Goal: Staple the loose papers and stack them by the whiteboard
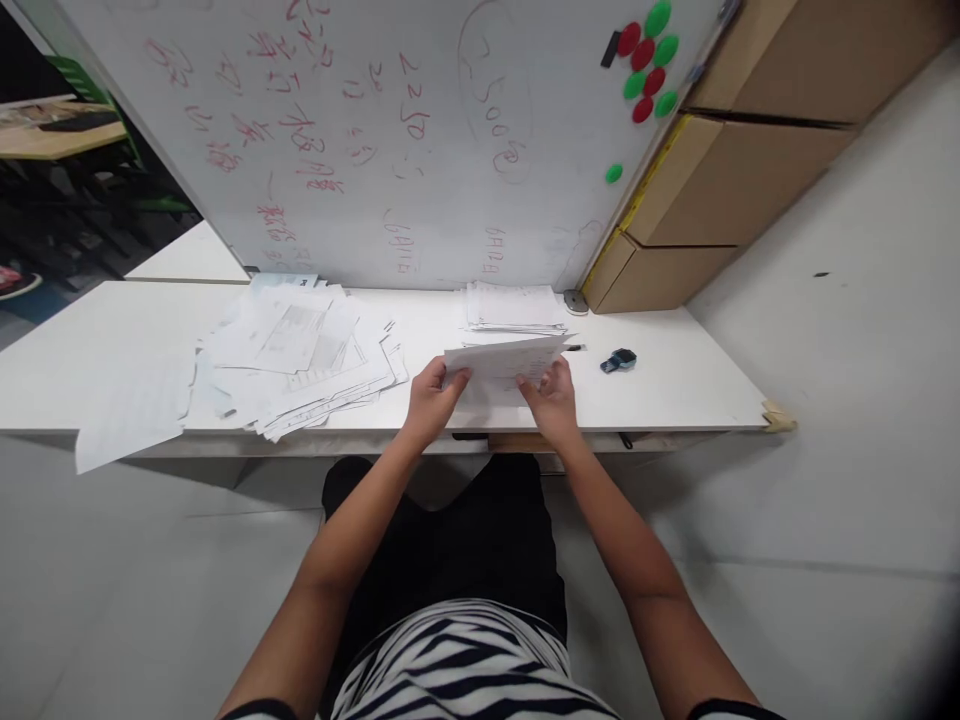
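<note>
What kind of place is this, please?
Probably an office or workroom: a whiteboard with red writing and magnets, a white table covered with loose papers, and stacked cardboard boxes.

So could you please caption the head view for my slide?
Both hands grip a thin white paper sheaf above a white table.

- Bright, even indoor light, seemingly from overhead; no hard highlights
- Soft shadow beneath the table (675,400) edge on the pale floor (825,560); faint shadows under the loose papers (300,360)
- Whiteboard (390,140) evenly lit, red writing faded and smeared; no strong glare
- Wide-angle distortion: straight edges bow, corners stretch; bottom right corner darkens
- Dim area at upper left; centre sharp, sheet text too small to read
</note>
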